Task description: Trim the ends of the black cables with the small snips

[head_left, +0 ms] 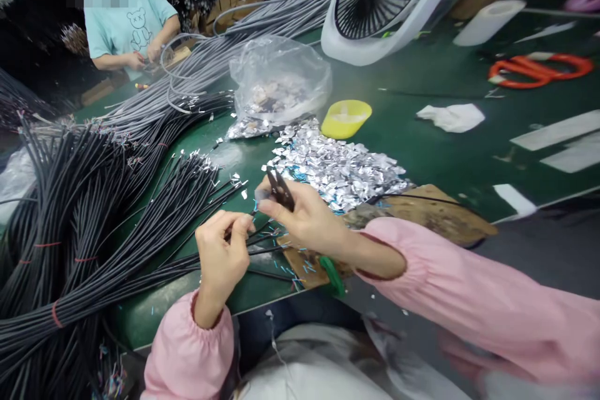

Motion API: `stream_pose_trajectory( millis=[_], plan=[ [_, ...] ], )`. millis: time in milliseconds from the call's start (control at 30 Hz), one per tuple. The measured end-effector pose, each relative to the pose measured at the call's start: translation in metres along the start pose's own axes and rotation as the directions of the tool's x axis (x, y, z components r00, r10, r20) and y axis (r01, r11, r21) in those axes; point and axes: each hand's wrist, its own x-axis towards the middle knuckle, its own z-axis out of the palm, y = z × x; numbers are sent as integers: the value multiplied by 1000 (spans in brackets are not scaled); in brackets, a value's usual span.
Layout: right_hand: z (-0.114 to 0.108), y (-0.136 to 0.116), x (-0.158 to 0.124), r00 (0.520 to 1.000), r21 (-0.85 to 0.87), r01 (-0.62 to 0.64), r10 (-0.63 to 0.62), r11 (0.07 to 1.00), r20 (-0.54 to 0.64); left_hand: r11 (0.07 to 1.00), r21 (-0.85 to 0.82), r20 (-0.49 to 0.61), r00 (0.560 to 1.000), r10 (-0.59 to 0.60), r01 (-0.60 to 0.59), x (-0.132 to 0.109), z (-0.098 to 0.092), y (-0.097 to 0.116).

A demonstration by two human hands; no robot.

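Observation:
My left hand (224, 247) is closed, thumb against forefinger, around the end of a black cable (255, 236). Blue wire tips show between the two hands. My right hand (309, 215) is wrapped around dark-jawed pliers (280, 192), the jaws pointing up and away from me. Its thumb and forefinger meet close to the cable end; what they pinch is too small to make out. Under the right wrist a green handle (332, 275) shows; whether it belongs to the pliers I cannot tell. Blue wire scraps lie on a worn wooden board (300, 262) beneath.
Bundled black cables (117, 262) fill the left side; grey cables (272, 12) lie behind. Beyond my hands are foil scraps (342, 169), a plastic bag (281, 75), a yellow dish (345, 119) and a fan (379, 6). Orange-handled scissors (539, 70) lie right. A co-worker (131, 25) works far left.

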Motion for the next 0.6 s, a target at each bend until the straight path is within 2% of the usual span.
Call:
stream_pose_trajectory(
  millis=[67, 100, 200, 267, 300, 333, 367, 400, 500, 600],
  plan=[
    [0, 0, 2, 992, 90, -49, 38, 995, 118, 1000, 14, -52, 999, 0, 0, 0, 2, -1],
    [-1, 0, 2, 991, 52, -14, 7, 999, 137, 1000, 16, -51, 999, -3, 4, 1, 2, -1],
    [-7, 1, 3, 986, -227, 169, -160, 959, 56, 1000, 14, 5, 1000, -26, 26, 1, 0, 0],
    [-15, 4, 5, 977, -341, 154, -195, 927, -89, 999, 7, 16, 999, -46, 46, 0, -2, 0],
    [-19, 5, 6, 961, -352, 86, -170, 932, -216, 998, -1, 4, 998, -59, 59, -1, -3, 0],
    [-22, 6, 8, 924, -335, -1, -127, 942, -360, 997, -15, -15, 997, -73, 73, -1, -3, 0],
    [-25, 6, 9, 859, -294, -74, -88, 953, -504, 996, -32, -35, 996, -83, 82, -2, -3, -1],
    [-26, 6, 10, 854, -271, -89, -66, 958, -516, 995, -50, -59, 994, -88, 86, -2, -3, -1],
    [-23, 4, 9, 957, -261, 13, -88, 965, -277, 995, -75, -144, 987, -78, 67, -3, 1, -2],
    [-16, 1, 7, 976, -246, 146, -180, 958, -121, 997, -60, -212, 975, -63, 51, -3, 5, -3]
  ],
)
